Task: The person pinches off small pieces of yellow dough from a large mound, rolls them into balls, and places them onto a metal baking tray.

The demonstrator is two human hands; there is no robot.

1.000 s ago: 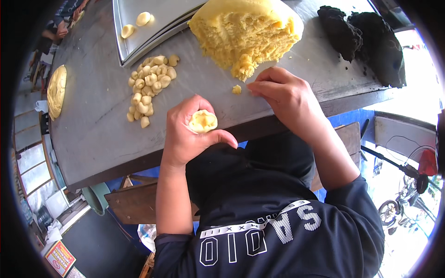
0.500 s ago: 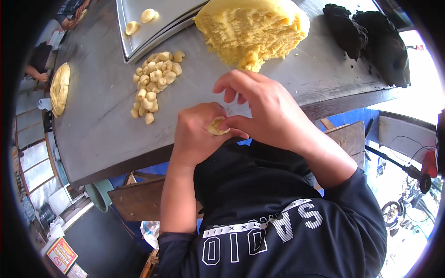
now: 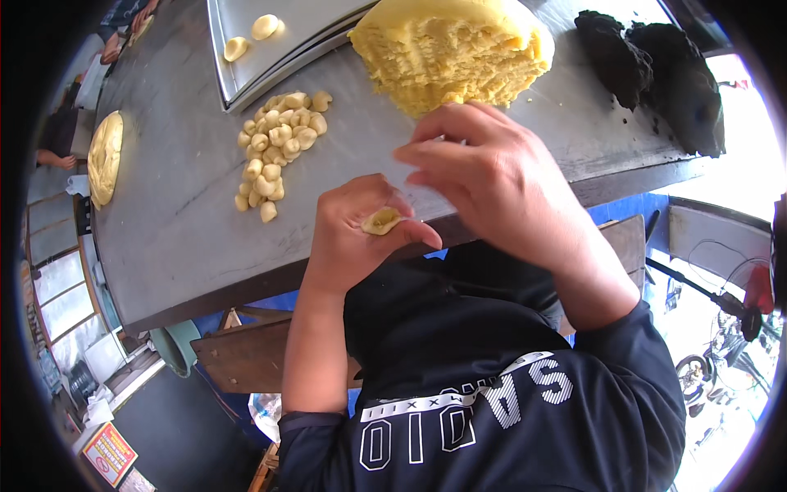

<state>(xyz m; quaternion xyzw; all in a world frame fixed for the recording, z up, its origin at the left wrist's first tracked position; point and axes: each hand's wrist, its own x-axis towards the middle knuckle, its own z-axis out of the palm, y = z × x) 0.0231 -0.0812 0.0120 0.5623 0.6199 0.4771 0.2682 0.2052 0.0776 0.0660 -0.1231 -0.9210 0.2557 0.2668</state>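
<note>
My left hand [image 3: 352, 225] is curled around a small piece of pale dough [image 3: 381, 220], pressed into a hollow cup whose opening faces up between thumb and forefinger. Just to its right, my right hand [image 3: 492, 172] hovers near the table edge with loosely bent fingers, thumb slightly blurred. I see nothing held in it. Beyond that hand sits a large crumbly yellow mass [image 3: 455, 57], its near edge partly covered by my fingers. A heap of small pale dough balls [image 3: 283, 135] lies on the table to the left of the mass.
A metal tray [image 3: 238, 86] at the back holds two flattened dough rounds [image 3: 265, 27]. A flat yellow dough slab [image 3: 106, 160] lies far left on the grey table [image 3: 180, 238]. Dark lumps [image 3: 672, 82] are at the far right. Another person's hand [image 3: 111, 47] shows at the upper left.
My right hand has drawn away from the dough cup, moving up and right toward the yellow mass. The hollow in the dough now shows. My left hand has barely moved.
</note>
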